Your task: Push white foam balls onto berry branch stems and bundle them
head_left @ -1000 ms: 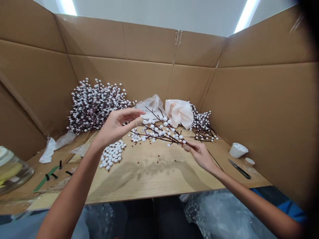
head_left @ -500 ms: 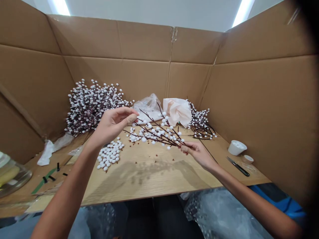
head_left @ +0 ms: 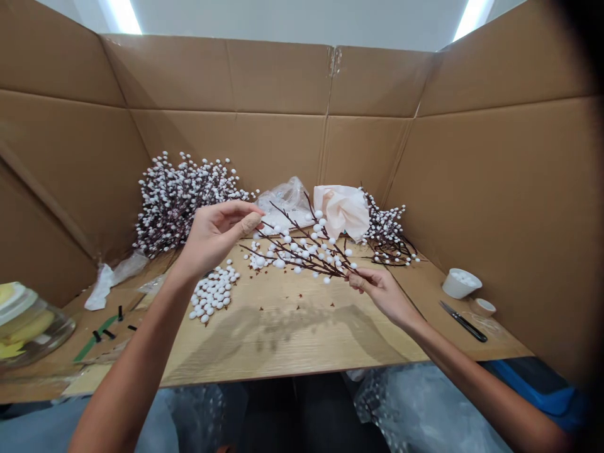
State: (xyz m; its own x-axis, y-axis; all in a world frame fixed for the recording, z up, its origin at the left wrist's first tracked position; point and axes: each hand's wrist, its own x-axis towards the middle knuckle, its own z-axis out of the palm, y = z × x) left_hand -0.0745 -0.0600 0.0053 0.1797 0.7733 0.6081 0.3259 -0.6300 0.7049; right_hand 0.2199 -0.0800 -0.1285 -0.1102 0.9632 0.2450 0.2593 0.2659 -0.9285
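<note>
Above the wooden board, my right hand [head_left: 377, 286] is closed around the stem end of an artificial berry branch [head_left: 306, 251], dark brown with white berries along its twigs. My left hand [head_left: 221, 233] pinches at the tip of one twig on the branch's left side. What lies between thumb and forefinger there is mostly hidden. Below my left hand, loose white berries [head_left: 213, 292] lie in a flat cluster on the board. More white berries [head_left: 258, 257] sit behind, partly covered by the branch. Small brown star-shaped bits [head_left: 298, 307] are scattered in front.
Tall cardboard walls [head_left: 278, 75] enclose the table. A big pile of berry branches [head_left: 184, 195] stands back left, a smaller bunch [head_left: 387, 226] back right. At right are a white cup [head_left: 461, 284], a tape roll [head_left: 484, 307] and a knife [head_left: 465, 322]. A jar [head_left: 35, 327] stands at left.
The whole view has shifted slightly, so things appear a little farther right. Both hands keep about the same hold on the branch.
</note>
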